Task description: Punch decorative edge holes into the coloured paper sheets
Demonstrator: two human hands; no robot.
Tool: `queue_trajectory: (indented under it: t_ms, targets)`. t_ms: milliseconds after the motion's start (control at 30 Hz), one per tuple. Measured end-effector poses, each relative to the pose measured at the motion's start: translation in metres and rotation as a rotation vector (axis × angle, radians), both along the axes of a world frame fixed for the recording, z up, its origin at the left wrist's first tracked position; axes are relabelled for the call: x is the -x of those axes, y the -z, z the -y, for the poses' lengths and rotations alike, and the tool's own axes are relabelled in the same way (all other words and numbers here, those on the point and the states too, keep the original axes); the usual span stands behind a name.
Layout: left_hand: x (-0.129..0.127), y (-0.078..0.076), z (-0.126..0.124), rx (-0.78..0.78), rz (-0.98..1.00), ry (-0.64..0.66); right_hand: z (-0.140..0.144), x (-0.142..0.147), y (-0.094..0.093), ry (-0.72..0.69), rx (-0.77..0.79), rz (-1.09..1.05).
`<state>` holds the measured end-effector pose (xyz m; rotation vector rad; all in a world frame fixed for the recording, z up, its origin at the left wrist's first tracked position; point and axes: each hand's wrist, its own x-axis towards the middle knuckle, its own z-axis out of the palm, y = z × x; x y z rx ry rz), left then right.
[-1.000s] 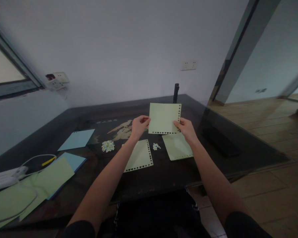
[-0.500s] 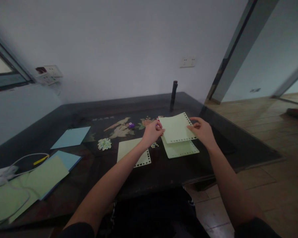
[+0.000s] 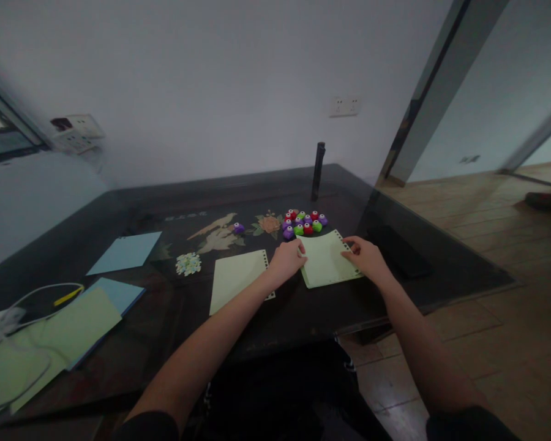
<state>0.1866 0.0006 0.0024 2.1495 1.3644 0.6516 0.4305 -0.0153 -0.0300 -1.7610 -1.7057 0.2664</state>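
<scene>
A pale green sheet of paper (image 3: 327, 256) with small shapes punched along its edges lies over the sheets on the right of the table. My left hand (image 3: 288, 260) pinches its left edge, while my right hand (image 3: 363, 256) grips the punched right edge between thumb and fingers. Left of it rests another pale green punched sheet (image 3: 236, 275), partly covered by my left forearm. Just behind the held sheet sits a cluster of small red, green and purple craft punches (image 3: 305, 223). One purple punch (image 3: 239, 227) stands apart from them.
A heap of paper cut-outs (image 3: 188, 264) lies left of centre. Blue sheets (image 3: 126, 252), more green sheets (image 3: 87, 321) and a white cable with a yellow tag (image 3: 68, 296) occupy the left. A black cylinder (image 3: 318, 171) stands at the back; a dark flat object (image 3: 401, 252) lies right.
Both hands have lowered the held sheet onto the sheets beneath it. The coloured punches behind it have come into sight. The view has shifted slightly.
</scene>
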Motion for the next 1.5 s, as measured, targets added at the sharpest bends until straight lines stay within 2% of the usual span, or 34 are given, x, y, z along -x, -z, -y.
queue_trajectory:
  t_ms: [367, 1100, 1333, 1500]
  targets:
    - [0.002, -0.003, 0.004, -0.027, -0.193, 0.009, 0.0, 0.0, 0.002, -0.014, 0.077, 0.077]
    - [0.005, -0.007, 0.006, 0.009, -0.21, 0.053, 0.005, -0.001, -0.005, -0.011, 0.124, 0.001]
    - [0.001, -0.005, 0.011, -0.038, -0.328, 0.044, 0.006, -0.001, -0.002, -0.057, 0.091, 0.073]
    - [0.01, -0.021, 0.016, -0.112, -0.307, 0.027, 0.009, -0.001, -0.006, 0.019, -0.033, 0.152]
